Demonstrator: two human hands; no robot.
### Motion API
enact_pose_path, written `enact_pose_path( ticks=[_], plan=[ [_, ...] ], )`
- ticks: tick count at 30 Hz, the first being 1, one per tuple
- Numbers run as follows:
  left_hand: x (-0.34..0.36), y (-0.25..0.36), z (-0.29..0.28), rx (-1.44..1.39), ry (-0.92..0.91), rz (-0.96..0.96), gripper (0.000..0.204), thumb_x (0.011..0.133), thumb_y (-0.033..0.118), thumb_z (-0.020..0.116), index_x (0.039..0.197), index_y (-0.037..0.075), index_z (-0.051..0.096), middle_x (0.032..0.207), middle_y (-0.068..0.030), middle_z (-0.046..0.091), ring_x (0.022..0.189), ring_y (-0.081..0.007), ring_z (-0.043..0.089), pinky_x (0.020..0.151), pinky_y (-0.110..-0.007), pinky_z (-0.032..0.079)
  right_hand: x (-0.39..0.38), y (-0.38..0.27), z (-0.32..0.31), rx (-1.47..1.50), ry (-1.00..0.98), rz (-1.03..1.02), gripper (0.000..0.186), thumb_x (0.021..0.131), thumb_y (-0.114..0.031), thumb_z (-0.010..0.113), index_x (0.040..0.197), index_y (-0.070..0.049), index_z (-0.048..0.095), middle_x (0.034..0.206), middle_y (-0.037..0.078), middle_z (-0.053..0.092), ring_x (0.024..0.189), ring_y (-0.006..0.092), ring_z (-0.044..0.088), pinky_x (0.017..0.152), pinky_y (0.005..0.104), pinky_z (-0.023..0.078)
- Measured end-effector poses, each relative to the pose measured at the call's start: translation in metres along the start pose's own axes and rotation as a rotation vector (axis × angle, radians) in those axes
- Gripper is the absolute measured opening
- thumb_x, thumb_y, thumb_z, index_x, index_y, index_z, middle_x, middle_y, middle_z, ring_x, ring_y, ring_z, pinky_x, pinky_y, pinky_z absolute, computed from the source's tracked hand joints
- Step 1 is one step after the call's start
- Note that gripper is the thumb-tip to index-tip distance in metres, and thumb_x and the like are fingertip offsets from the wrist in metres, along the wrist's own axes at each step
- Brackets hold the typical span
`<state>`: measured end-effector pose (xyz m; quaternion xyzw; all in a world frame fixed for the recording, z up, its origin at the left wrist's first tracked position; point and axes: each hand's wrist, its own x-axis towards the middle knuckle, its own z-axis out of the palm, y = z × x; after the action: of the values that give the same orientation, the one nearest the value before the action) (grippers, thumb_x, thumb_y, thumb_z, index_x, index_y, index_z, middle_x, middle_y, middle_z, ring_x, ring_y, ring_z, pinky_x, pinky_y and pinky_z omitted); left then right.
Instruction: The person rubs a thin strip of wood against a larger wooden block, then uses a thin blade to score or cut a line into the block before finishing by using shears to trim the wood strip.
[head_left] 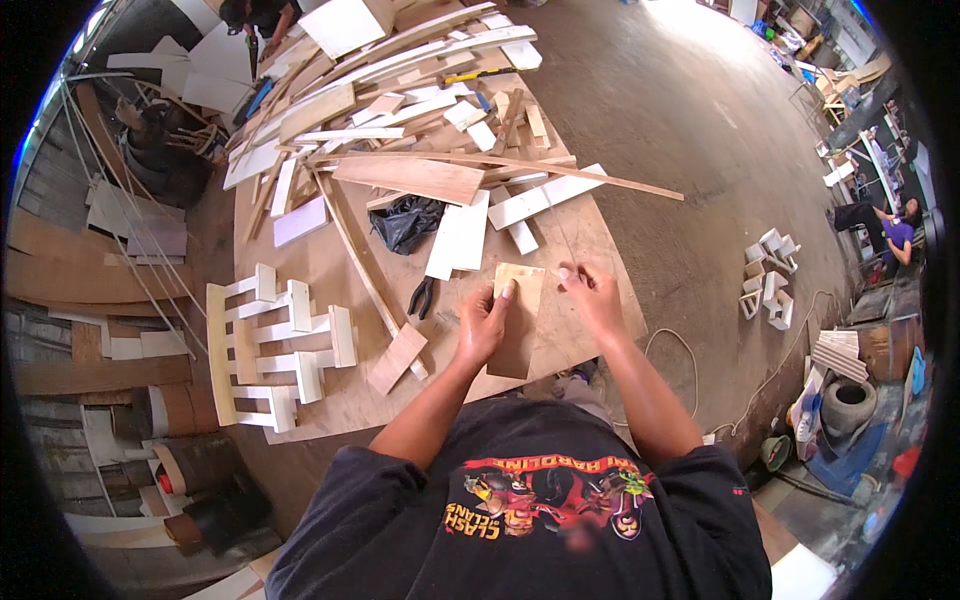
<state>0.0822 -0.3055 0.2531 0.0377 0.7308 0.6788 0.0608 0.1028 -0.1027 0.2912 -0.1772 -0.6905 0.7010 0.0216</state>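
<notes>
Over the near edge of the work table (345, 415), my left hand (483, 325) is closed on a flat tan rectangular piece (518, 325), thumb on top. The piece is paler at its far end and browner nearer me; I cannot tell its material. My right hand (594, 298) is just right of it, fingers pinched together; whatever they hold is too thin to make out. Black-handled pliers (421, 298) lie left of my left hand. Near them are a small wooden block (398, 358) and a long wooden strip (355, 250).
Slatted white wooden frames (290, 362) lie at the table's left. Wood offcuts (410, 180) and a black plastic bag (405, 224) cover the far part. White blocks (770, 280) and a cord (690, 350) lie on the floor at right. Another person (895, 235) sits far right; one (262, 20) is far left.
</notes>
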Motion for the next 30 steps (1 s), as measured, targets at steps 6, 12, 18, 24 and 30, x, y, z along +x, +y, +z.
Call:
enact_pose_path(
  ticks=[6, 12, 18, 24, 30],
  plan=[
    [-0.011, 0.025, 0.012, -0.056, -0.069, -0.013, 0.04, 0.101, 0.032, 0.065, 0.081, -0.002, 0.063, 0.063, 0.0031, 0.048, 0.065, -0.0048, 0.041, 0.052, -0.029, 0.035, -0.018, -0.022, 0.021, -0.023, 0.038, -0.065, 0.023, 0.088, -0.02, 0.079, 0.089, 0.0, 0.068, 0.08, -0.001, 0.065, 0.072, 0.0061, 0.054, 0.067, 0.0245, 0.045],
    [-0.018, 0.026, 0.016, 0.199, -0.014, 0.088, 0.049, 0.105, 0.038, 0.057, 0.083, -0.006, 0.061, 0.062, -0.0038, 0.049, 0.065, -0.0075, 0.044, 0.054, -0.034, 0.039, -0.029, -0.018, 0.013, -0.076, 0.05, -0.072, 0.021, 0.093, -0.019, 0.073, 0.084, 0.0, 0.068, 0.075, 0.0, 0.063, 0.071, 0.0065, 0.055, 0.067, 0.0245, 0.045],
    [-0.033, 0.024, 0.021, 0.085, -0.038, 0.004, 0.051, 0.107, 0.039, 0.052, 0.084, -0.006, 0.059, 0.062, -0.0074, 0.042, 0.065, -0.0106, 0.042, 0.056, -0.037, 0.042, -0.044, -0.021, 0.006, 0.083, 0.013, -0.037, 0.025, 0.099, -0.02, 0.066, 0.087, 0.001, 0.068, 0.076, 0.001, 0.064, 0.074, 0.007, 0.057, 0.069, 0.0247, 0.046],
    [-0.058, 0.018, 0.041, 0.145, 0.08, 0.012, 0.053, 0.108, 0.04, 0.049, 0.085, -0.006, 0.06, 0.064, -0.0088, 0.048, 0.066, -0.01, 0.044, 0.058, -0.036, 0.042, -0.058, -0.018, -0.019, 0.149, -0.081, 0.016, 0.017, 0.101, -0.018, 0.062, 0.096, -0.004, 0.069, 0.073, 0.0, 0.062, 0.048, 0.0018, 0.037, 0.042, 0.0201, 0.028],
    [-0.088, 0.055, 0.075, 0.043, 0.108, -0.06, 0.052, 0.108, 0.04, 0.048, 0.088, -0.006, 0.062, 0.068, -0.0038, 0.055, 0.067, -0.0113, 0.047, 0.062, -0.035, 0.043, -0.095, -0.037, -0.067, 0.145, -0.16, 0.142, 0.02, 0.099, -0.019, 0.066, 0.106, 0.0, 0.071, 0.081, 0.0, 0.067, 0.074, 0.0058, 0.057, 0.07, 0.0221, 0.045]
  ],
)
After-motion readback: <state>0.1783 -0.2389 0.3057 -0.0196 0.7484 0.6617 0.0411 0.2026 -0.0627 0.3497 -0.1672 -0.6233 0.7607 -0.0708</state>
